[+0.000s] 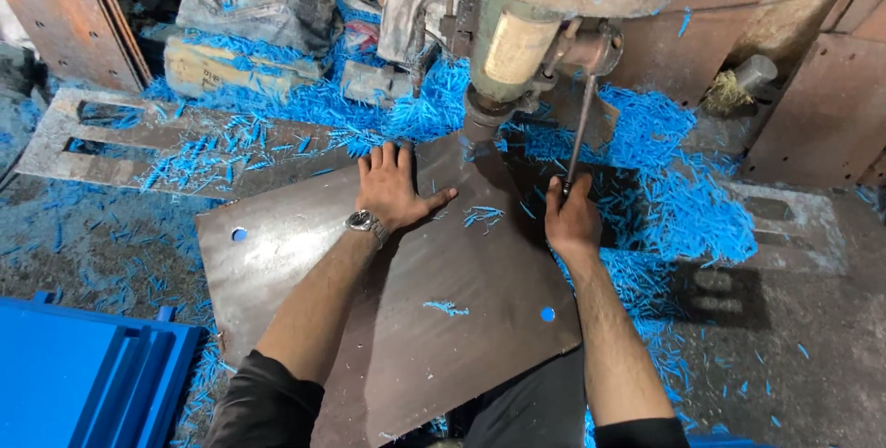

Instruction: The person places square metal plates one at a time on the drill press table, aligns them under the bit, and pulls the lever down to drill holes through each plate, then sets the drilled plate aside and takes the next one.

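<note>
Bright blue plastic shavings (664, 199) lie scattered thick across the grimy grey concrete floor (803, 356). Rusty brown steel sheets (69, 14) lean at the edges, crumpled grey sacks (258, 0) slump behind, and a blue moulded crate (83, 383) sits near left.

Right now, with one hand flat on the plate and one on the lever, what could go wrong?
1. The left hand lies close to the drill head; it could be cut.
2. The plate is held only by hand and might spin.
3. Blue shavings on the plate could make it slip under the right hand pulling the lever.
</note>
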